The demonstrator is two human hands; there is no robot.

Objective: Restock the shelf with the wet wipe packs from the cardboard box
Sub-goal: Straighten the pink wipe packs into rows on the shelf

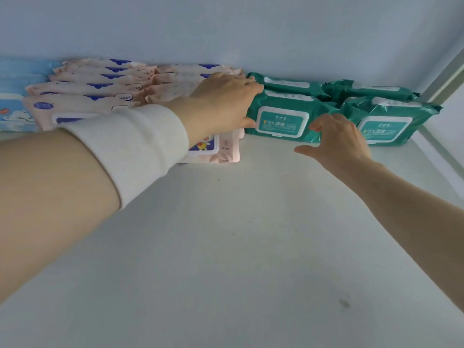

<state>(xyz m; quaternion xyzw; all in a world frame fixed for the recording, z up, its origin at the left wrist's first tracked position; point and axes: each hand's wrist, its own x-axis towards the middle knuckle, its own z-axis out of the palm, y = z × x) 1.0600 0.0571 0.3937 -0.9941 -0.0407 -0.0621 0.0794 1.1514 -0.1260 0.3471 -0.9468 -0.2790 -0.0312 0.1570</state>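
Observation:
Green wet wipe packs stand in two leaning rows at the back of the white shelf. My left hand holds the left end of the front green pack, fingers over its top edge and thumb on its face. At that pack's right end is my right hand, its fingers relaxed and touching the lower right corner. A second front green pack leans just to the right. The cardboard box is not in view.
Pink wipe packs fill two leaning rows left of the green ones, partly hidden by my left arm. Blue packs sit at the far left. The shelf's back wall is close behind, and a side post runs along the right.

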